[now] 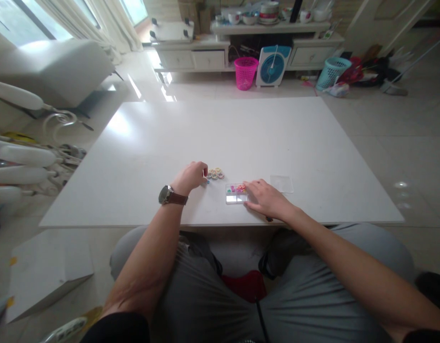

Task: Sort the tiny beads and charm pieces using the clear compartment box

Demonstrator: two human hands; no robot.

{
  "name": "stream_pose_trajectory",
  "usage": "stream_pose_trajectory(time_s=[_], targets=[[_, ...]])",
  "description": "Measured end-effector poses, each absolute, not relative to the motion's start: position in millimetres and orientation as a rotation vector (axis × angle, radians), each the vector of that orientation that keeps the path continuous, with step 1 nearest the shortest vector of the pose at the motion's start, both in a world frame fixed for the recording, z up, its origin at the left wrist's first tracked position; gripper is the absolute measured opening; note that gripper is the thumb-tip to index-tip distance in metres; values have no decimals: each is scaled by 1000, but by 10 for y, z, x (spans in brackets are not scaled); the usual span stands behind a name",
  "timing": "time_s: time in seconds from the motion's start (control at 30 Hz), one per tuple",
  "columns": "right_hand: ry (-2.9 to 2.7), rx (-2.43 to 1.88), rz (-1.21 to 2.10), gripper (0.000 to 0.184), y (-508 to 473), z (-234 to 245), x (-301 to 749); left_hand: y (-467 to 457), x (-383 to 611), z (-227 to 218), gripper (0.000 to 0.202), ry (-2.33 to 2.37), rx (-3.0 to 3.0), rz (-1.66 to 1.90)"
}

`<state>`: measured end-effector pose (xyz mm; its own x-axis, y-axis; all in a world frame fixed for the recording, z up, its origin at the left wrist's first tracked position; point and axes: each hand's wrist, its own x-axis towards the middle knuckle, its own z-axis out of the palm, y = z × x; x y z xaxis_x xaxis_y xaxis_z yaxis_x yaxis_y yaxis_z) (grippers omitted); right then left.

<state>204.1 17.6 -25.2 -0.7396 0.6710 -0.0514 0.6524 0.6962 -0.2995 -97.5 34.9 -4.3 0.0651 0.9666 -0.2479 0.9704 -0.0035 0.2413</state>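
Note:
My left hand [191,177], with a watch [166,194] on the wrist, is closed in a pinch low over the white table [241,133]. At its fingertips shows a tiny blue piece [207,181], too small to name further. Right beside those fingers lies a cluster of small round, pale rings or discs [215,174]. My right hand [265,196] grips the right side of a small clear compartment box [237,199], thumb at the near edge and fingers at the far one. Green, pink and orange bits [240,188] sit in its far compartments; the fingers cover its right end.
A flat clear lid [281,184] lies on the table just beyond my right hand. The table's near edge [220,226] runs above my lap. White chairs [26,157] stand at the left; a pink basket [245,73] and a fan [273,66] are on the floor beyond.

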Motion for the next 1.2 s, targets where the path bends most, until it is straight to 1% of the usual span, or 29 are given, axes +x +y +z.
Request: stream_pose_trajectory(time_s=[0.2,0.53,0.87,1.1,1.2], targets=[[-2843,-1106,454,60,174,-250,2039,333,-955,0,10,1943,1983,13],[-2839,-1106,451,59,172,-245,2035,345,-949,-53,17,1941,1996,6],[-2841,-1097,467,59,181,-258,2037,329,-930,-68,19,1930,1983,19],[-2842,-1100,458,60,184,-269,2045,329,-978,-38,25,1939,1971,-42],[-2843,-1103,458,60,184,-273,2044,321,-985,-10,24,1926,1977,-62]])
